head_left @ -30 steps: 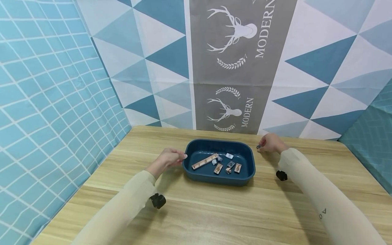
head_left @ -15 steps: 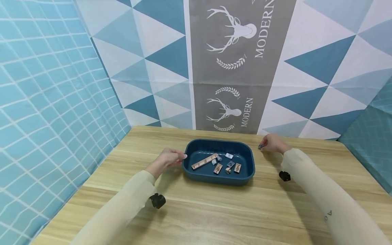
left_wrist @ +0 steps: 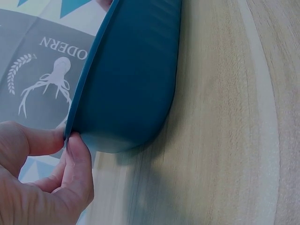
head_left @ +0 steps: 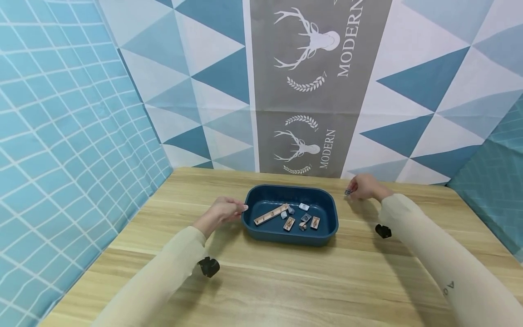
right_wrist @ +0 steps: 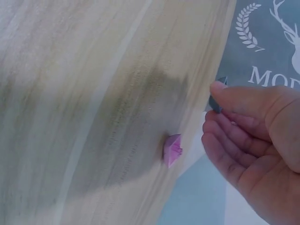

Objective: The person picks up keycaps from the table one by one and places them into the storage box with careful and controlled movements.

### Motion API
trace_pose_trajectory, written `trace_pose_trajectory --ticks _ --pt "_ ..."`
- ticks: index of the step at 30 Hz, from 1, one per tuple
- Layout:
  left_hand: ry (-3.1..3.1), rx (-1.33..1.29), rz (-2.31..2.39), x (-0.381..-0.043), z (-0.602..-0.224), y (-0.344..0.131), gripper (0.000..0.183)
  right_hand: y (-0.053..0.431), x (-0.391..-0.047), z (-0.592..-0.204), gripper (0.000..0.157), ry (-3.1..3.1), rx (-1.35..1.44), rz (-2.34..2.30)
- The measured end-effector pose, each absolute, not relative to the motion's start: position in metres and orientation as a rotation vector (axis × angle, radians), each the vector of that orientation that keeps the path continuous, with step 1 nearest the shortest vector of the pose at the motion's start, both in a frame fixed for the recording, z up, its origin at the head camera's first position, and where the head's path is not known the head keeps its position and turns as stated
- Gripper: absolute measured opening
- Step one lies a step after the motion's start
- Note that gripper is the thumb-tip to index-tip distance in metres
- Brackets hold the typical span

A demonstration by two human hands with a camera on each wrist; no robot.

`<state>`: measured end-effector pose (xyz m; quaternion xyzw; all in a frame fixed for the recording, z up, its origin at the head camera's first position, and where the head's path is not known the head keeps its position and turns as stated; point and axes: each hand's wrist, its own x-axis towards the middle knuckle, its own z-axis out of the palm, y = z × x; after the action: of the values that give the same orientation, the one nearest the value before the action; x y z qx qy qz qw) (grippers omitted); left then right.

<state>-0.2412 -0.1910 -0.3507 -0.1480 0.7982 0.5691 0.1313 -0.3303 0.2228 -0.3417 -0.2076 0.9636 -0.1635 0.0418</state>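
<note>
A dark blue plastic basin stands on the wooden table. My left hand pinches its left rim between thumb and fingers, plain in the left wrist view. Right of the basin, my right hand holds a small dark grey-blue piece between thumb and fingertips, above the table. The piece shows dark markings in the head view, but its exact kind is unclear. A small pink faceted piece lies on the table near my right hand; in the head view it is not visible.
Inside the basin lie a long tan strip with dark marks, a white piece, a tan rectangular piece and several other small pieces. A patterned backdrop rises behind the table's far edge.
My right hand has shifted slightly right and away from the basin, still holding the small dark piece. The left hand keeps its hold on the rim.
</note>
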Motion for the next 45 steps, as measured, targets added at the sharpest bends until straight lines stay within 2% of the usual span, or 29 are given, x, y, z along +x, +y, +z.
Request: trace_pose_trajectory --ticks 23,45 --pt "2.325 -0.437 1.635 -0.241 -0.349 -0.191 0.029 0.225 -0.319 -0.323 0.011 2.869 -0.686 -0.455" --pt "2.347 -0.424 1.607 -0.239 -0.349 -0.192 0.029 0.221 -0.303 -0.306 0.014 2.795 -0.745 -0.552"
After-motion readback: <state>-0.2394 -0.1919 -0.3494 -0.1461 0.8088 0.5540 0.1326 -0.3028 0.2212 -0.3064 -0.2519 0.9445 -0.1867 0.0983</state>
